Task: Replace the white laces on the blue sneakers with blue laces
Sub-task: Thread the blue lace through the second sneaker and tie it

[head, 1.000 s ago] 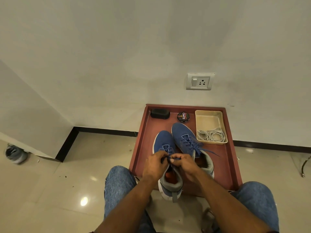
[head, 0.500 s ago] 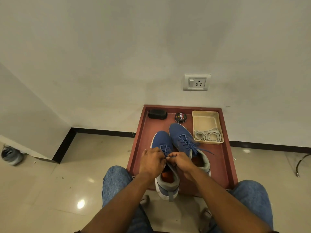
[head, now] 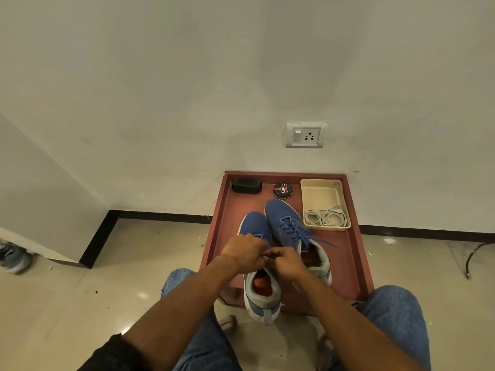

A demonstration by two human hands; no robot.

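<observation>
White wall w/ a socket (head: 305,135) behind, glossy tile floor below, and a red-brown tray (head: 222,226) pushed against the wall holds everything. Blue sneakers sit side by side on it, toes to the far wall, heels toward the person. Right sneaker (head: 284,215) is already strung w/ blue lace, ends trailing off to the right. White laces (head: 325,218) lie coiled in the near end of a cream bin (head: 321,188), far right of tray. Polish tin (head: 282,190) and black brush (head: 246,185) sit along the far edge.

Left sneaker (head: 254,228) is the one in hand; heel overhangs the near tray rim. Left hand (head: 245,254) and right hand (head: 286,261) meet over its tongue, fingers of both curled inward, knuckles nearly touching. Each grip looks pinched on blue lace, but the lace itself is hidden under the fingers, so can't confirm what each holds.

Key relation: shoe's long axis runs near-to-far, straight out btwn the knees; hands sit left and right of that axis at mid-shoe, about equally close. Probably the tie-off or top eyelets, so ends would pull outward, across the axis.
</observation>
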